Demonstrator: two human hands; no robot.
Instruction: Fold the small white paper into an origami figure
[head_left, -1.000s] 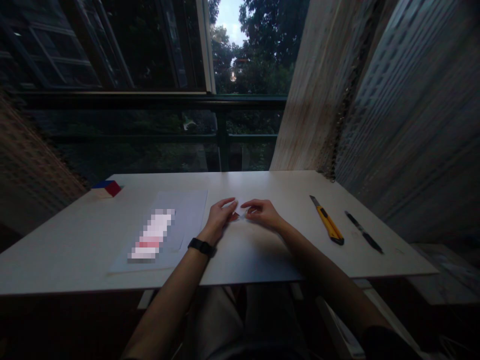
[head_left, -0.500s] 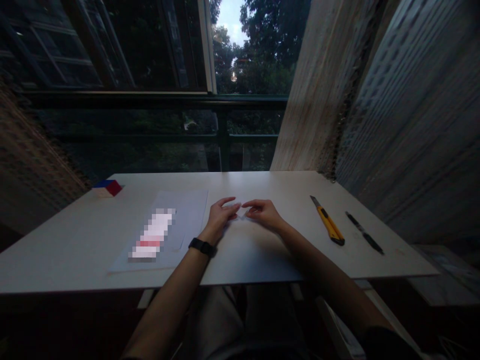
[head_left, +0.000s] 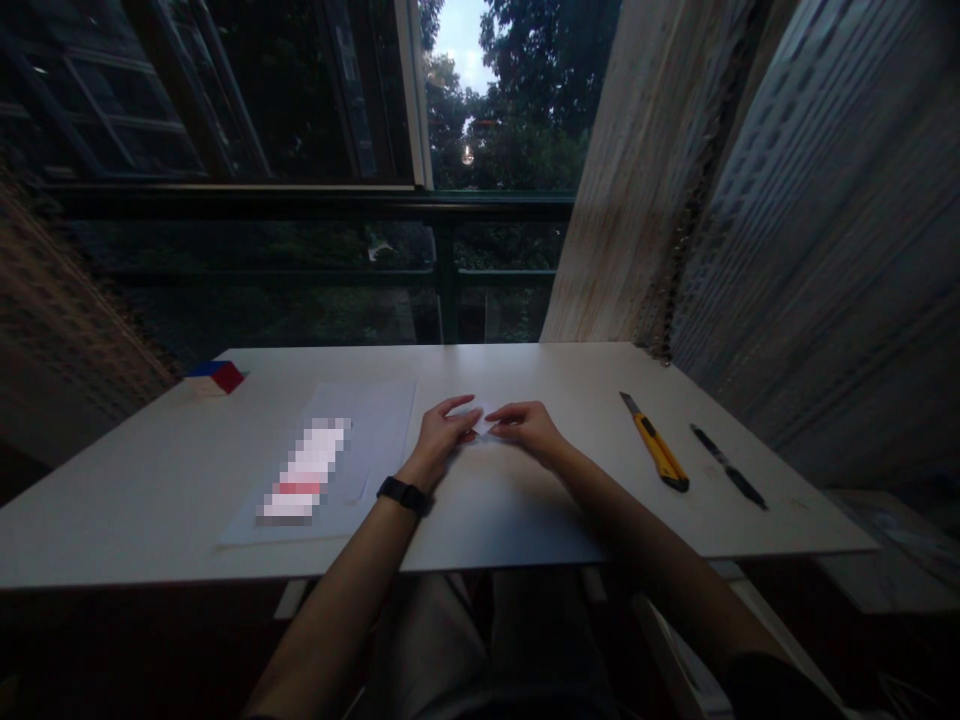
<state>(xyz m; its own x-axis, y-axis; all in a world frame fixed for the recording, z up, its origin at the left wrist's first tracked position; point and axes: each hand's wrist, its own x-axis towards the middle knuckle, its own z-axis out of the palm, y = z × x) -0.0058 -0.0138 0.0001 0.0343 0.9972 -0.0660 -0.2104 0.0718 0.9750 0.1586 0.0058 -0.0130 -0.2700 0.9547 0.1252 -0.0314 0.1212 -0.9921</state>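
Note:
A small piece of white paper is between my two hands, just above the middle of the white table. My left hand, with a black band on its wrist, grips the paper's left side between thumb and fingers. From the other side, my right hand pinches the paper's right edge between thumb and forefinger. The fingers cover part of the paper, so its full shape is hidden.
White sheets, partly blurred out, lie left of my hands on the table. A red, blue and white cube sits at the far left. To the right lie a yellow utility knife and a black pen.
The fingers of my right hand have closed together on the paper, with the forefinger lower than before. My left hand stays almost where it was.

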